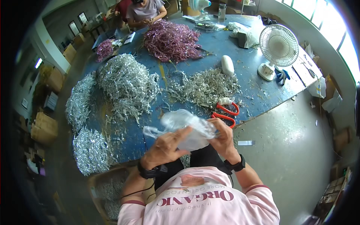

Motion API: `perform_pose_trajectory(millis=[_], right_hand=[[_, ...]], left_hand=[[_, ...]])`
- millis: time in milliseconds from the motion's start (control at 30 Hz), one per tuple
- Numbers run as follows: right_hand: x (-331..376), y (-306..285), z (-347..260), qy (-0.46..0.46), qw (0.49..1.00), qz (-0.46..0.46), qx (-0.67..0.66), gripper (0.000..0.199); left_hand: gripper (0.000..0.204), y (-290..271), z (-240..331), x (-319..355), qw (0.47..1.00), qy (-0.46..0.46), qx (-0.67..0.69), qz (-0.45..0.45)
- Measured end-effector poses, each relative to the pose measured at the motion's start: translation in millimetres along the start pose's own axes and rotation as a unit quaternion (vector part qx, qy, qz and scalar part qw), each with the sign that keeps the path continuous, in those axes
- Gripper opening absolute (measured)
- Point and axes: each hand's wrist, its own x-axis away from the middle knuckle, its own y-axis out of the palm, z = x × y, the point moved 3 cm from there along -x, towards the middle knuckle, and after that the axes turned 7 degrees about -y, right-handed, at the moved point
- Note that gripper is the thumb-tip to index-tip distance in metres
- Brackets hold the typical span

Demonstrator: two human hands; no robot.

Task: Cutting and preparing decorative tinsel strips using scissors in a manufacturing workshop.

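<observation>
A thin, clear plastic bag [179, 120] is between my hands, in front of my lap at the table's near edge. My right hand [224, 139] pinches the bag's right side between thumb and fingers. My left hand [167, 148] lies against the bag's left side, fingers stretched out and slightly blurred, thumb apart. Part of the bag puffs up beyond my fingers. Just past my right hand lie red-handled scissors [229, 112], their blades partly under a loose heap of silver tinsel [205, 85].
Big silver tinsel bundles [125, 84] cover the table's left side, one hanging over the edge [90, 152]. Pink tinsel [170, 40] is piled farther back, near a seated person [144, 13]. A white fan [278, 47] and a white bottle-shaped object [227, 65] stand right. A bin [93, 187] sits below left.
</observation>
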Motion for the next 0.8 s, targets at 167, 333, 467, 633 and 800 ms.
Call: perform_pose_trajectory(millis=[167, 333, 467, 633, 800], right_hand=[[11, -13, 9, 0.128, 0.981, 0.024, -0.146, 0.033], [6, 12, 0, 0.020, 0.957, -0.239, -0.162, 0.033], [17, 26, -7, 0.130, 0.897, -0.332, -0.261, 0.029], [21, -8, 8, 0.152, 0.940, -0.232, -0.199, 0.076], [-1, 21, -35, -0.137, 0.959, -0.248, -0.009, 0.109]], left_hand=[[0.021, -45, -21, 14, 0.980, -0.072, -0.175, 0.067], [0.028, -34, 23, 1, 0.997, 0.041, 0.024, 0.057], [0.029, -25, 11, 1, 0.975, 0.020, 0.180, -0.130], [0.033, -42, 12, 3, 0.991, -0.003, 0.118, 0.060], [0.031, -4, 50, 0, 0.953, 0.005, 0.301, 0.018]])
